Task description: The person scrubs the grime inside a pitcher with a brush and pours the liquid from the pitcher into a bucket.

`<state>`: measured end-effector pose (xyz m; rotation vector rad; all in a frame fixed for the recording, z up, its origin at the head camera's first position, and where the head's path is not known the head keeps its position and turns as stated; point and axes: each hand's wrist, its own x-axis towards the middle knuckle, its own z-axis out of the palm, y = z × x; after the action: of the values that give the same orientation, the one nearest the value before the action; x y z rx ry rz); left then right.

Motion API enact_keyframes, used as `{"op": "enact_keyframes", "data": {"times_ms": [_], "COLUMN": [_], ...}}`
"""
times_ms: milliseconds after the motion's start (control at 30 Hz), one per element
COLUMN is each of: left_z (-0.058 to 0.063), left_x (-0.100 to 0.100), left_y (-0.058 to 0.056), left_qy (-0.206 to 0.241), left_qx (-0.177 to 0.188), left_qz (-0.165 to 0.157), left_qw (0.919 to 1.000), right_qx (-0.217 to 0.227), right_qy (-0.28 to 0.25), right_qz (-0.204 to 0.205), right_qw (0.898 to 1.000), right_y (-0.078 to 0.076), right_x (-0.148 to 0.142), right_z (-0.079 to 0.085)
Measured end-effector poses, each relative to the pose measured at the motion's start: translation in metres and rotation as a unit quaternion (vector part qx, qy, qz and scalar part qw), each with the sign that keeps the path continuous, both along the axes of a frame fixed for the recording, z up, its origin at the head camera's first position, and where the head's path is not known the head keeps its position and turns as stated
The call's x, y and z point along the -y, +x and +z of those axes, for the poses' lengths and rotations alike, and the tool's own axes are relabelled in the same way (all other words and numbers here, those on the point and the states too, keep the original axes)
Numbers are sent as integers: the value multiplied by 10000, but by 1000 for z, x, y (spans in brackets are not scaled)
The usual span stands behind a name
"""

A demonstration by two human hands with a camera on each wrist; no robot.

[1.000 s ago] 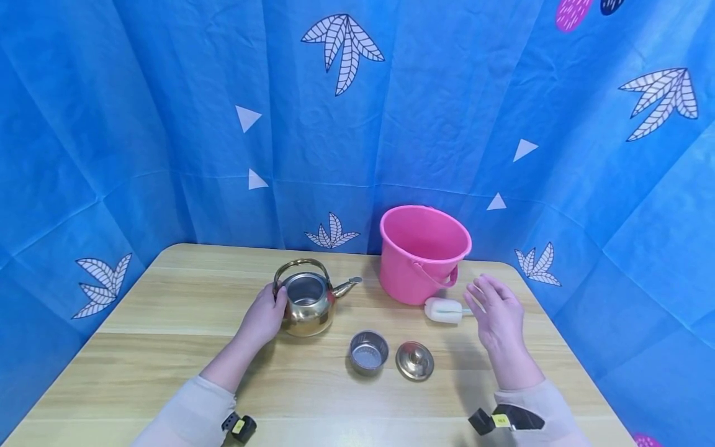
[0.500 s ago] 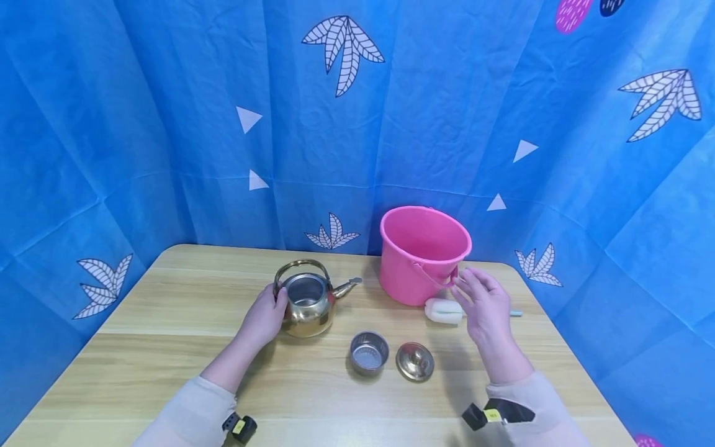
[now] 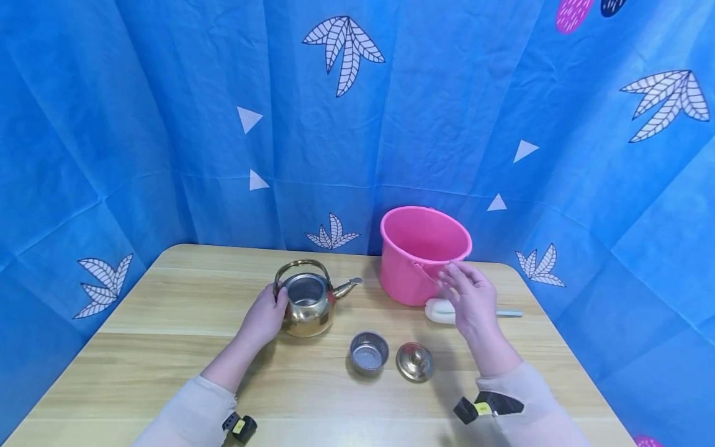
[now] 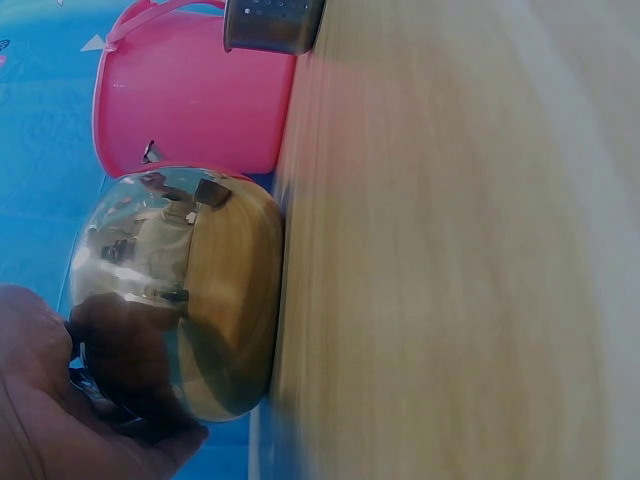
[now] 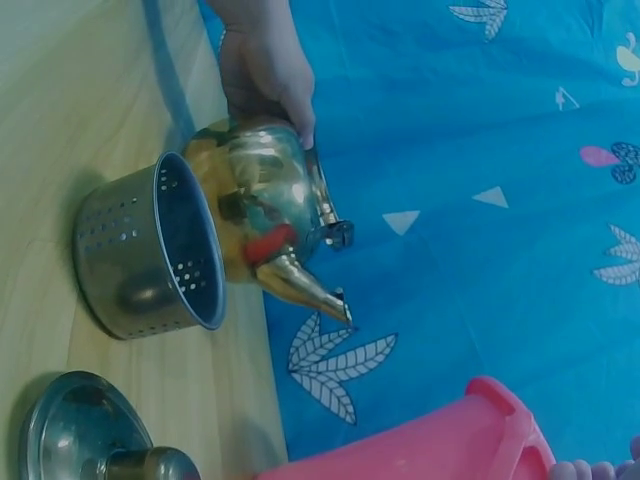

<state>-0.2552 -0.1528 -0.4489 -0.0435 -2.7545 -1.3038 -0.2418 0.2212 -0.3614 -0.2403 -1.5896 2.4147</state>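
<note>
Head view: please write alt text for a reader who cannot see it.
A left hand holds a lidless gold kettle on a wooden table, while the right hand hovers open by a pink bucket, above a sponge brush. A strainer and lid lie nearer.

My left hand (image 4: 45, 400) sits at the lower left corner of the left wrist view, pressed against the side of the golden kettle (image 4: 175, 300). The view is turned sideways, so the wooden table (image 4: 450, 250) fills the right half as a vertical surface. The kettle stands on the table, its polished wall showing dark reflections, my hand's among them. Beyond the kettle, the pink bucket (image 4: 190, 90) also stands on the table, close to the kettle; whether they touch I cannot tell. At the top edge, a perforated metal strainer cup (image 4: 272, 25) is partly cut off by the frame.
</note>
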Motion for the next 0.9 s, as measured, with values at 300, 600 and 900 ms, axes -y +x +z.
{"op": "enact_keyframes", "data": {"times_ms": [300,600,900], "left_z": [0,-1,-1], "left_x": [0,-1,-2], "left_y": [0,0,-1], "left_qy": [-33,-24,8], "left_qx": [34,-12,37], "left_qz": [32,41,63], "left_qw": [10000,10000,10000], "right_qx": [20,-19,73], "right_qy": [77,308,561], "right_qz": [373,626,871], "right_qw": [9993,9976,9946], "right_y": [-5,-9,-13], "right_x": [11,26,42], "right_z": [1,-4,-9]}}
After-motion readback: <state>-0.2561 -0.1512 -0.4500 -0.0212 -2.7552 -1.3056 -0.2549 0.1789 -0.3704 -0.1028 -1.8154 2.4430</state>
